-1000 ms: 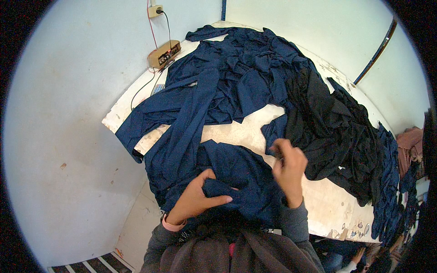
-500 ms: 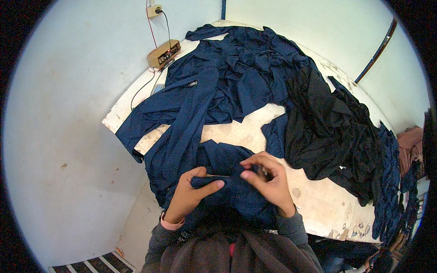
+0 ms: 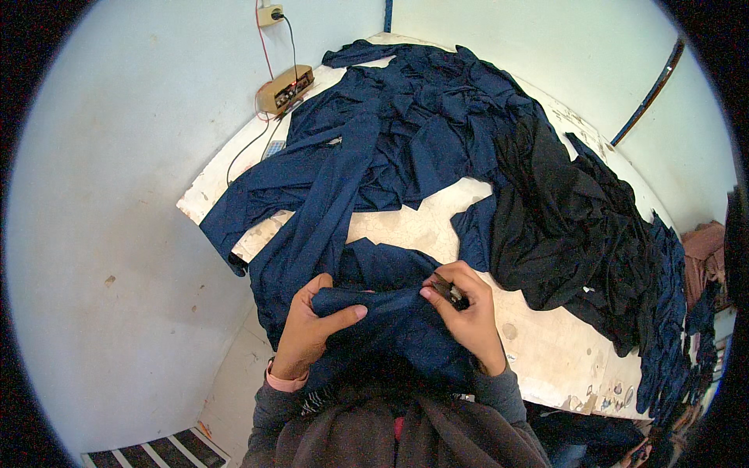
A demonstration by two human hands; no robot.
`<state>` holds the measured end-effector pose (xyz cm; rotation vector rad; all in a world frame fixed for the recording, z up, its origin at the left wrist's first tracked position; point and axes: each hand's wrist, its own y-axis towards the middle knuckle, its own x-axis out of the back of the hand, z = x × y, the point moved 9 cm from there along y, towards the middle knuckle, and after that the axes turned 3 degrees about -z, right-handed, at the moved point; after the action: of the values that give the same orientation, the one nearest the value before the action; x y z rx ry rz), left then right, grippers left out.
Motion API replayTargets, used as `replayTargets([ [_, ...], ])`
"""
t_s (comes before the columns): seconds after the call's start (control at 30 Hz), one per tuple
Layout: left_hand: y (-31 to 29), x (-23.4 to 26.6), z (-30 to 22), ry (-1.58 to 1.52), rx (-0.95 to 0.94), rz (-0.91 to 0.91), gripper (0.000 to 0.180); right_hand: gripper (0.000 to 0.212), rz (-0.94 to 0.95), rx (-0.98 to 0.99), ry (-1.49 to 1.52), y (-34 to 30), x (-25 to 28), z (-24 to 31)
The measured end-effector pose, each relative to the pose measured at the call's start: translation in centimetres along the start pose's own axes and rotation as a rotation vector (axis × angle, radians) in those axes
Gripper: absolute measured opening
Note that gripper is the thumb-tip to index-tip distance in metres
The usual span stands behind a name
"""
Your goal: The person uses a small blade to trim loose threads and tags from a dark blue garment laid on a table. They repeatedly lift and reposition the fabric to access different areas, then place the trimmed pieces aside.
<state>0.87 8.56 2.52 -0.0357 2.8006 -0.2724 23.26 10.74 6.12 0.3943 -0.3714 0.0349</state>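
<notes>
A navy blue fabric piece [image 3: 382, 331] hangs over the table's near edge, its upper edge stretched between my hands. My left hand [image 3: 308, 324] pinches that edge, thumb in front and fingers behind the cloth. With thumb and forefinger, my right hand [image 3: 466, 312] grips the same edge further right. A small dark tool [image 3: 450, 292] with a light glint, perhaps thread snips, is tucked inside the curled right fingers; most of it is hidden.
More navy garments [image 3: 421, 101] lie heaped over the white table [image 3: 538, 335]. A black cloth [image 3: 554, 234] is piled on the right. At the back left stands a tan electrical box [image 3: 285, 90] with wires, below a wall socket [image 3: 270, 15].
My hands have drawn slightly apart, the left moving left and up, and the fabric edge is now taut between them. The right thumb and forefinger have closed on the cloth.
</notes>
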Motion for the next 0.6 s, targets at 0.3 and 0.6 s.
replayTargets([
  [0.3, -0.2, -0.6, -0.2, -0.059, -0.016, 0.009, 0.030, 0.033, 0.013, 0.322, -0.283, -0.5, -1.5, 6.2],
  [0.6, -0.3, -1.3, -0.1, 0.075, -0.025, 0.031, 0.029, 0.031, -0.024, 0.510, -0.519, -0.9, -2.8, 8.6],
])
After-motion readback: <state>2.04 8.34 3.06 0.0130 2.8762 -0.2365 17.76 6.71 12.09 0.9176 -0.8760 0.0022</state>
